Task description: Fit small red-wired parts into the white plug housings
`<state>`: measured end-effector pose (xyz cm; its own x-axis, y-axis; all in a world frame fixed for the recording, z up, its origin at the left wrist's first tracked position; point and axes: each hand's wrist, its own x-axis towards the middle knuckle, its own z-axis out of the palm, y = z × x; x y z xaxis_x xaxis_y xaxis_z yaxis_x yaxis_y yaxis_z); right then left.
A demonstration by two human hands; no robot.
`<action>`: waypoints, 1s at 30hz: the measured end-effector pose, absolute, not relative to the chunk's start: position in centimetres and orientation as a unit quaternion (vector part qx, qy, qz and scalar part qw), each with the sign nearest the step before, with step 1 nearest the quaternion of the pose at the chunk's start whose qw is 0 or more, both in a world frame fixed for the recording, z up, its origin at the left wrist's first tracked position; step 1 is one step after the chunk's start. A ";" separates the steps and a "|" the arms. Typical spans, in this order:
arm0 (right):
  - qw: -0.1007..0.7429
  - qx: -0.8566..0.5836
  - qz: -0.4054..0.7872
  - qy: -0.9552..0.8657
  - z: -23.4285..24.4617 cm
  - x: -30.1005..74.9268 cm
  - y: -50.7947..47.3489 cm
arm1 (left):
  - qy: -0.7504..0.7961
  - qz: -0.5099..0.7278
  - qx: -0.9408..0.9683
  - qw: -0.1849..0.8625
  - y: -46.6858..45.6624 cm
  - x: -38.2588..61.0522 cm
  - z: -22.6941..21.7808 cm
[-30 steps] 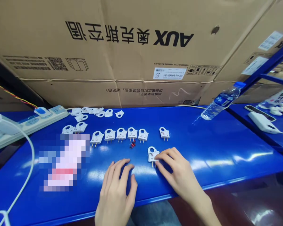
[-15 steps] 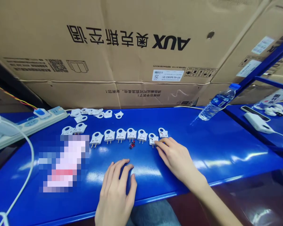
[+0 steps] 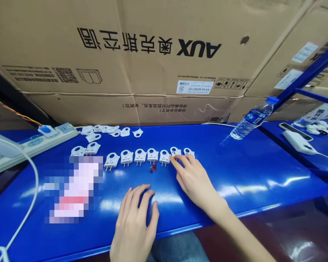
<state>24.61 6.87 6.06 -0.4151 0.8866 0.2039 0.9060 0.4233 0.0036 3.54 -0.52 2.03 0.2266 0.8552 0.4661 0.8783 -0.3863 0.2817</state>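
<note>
Several white two-pin plugs with ring-shaped tops lie in a row on the blue table [image 3: 235, 171]. My right hand [image 3: 194, 178] is closed at a white plug [image 3: 175, 150] near the row's right end, its fingers covering the lower part and pins. Another plug [image 3: 189, 151] sits just right of it, partly hidden by the fingers. To the left is a neighbouring plug [image 3: 164, 156] with its pins toward me. My left hand [image 3: 136, 214] rests palm down near the front edge, fingers spread and holding nothing. Small red and black parts [image 3: 153, 167] lie below the row.
Loose white ring-topped pieces [image 3: 106, 130] lie at the back left, beside a power strip [image 3: 35, 143] with a white cable. A pixelated pink patch covers the left. A water bottle [image 3: 253, 120] stands at the back right. A large cardboard box [image 3: 153, 72] walls off the back.
My right hand has moved a little left and away from me. The plug at its fingertips has shifted back, more into line with the row. My left hand has stayed put.
</note>
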 end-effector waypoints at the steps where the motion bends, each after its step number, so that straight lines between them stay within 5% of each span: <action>1: 0.085 -0.527 -0.047 -0.844 6.1 24.2 6.7 | -0.554 -0.287 -0.781 0.021 -0.5 3.6 2.1; 18: 0.246 -0.470 0.170 -0.831 6.1 23.6 2.6 | -0.558 -0.300 -0.774 0.001 -0.5 3.8 1.9; 30: 0.138 -0.533 0.076 -0.831 4.9 21.3 5.3 | -0.552 -0.286 -0.783 0.028 -0.4 3.9 2.0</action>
<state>21.35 5.29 4.91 -0.3940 0.9069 0.1492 0.8649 0.4208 -0.2737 3.85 -0.40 2.05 0.2271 0.8482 0.4786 0.8802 -0.3890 0.2717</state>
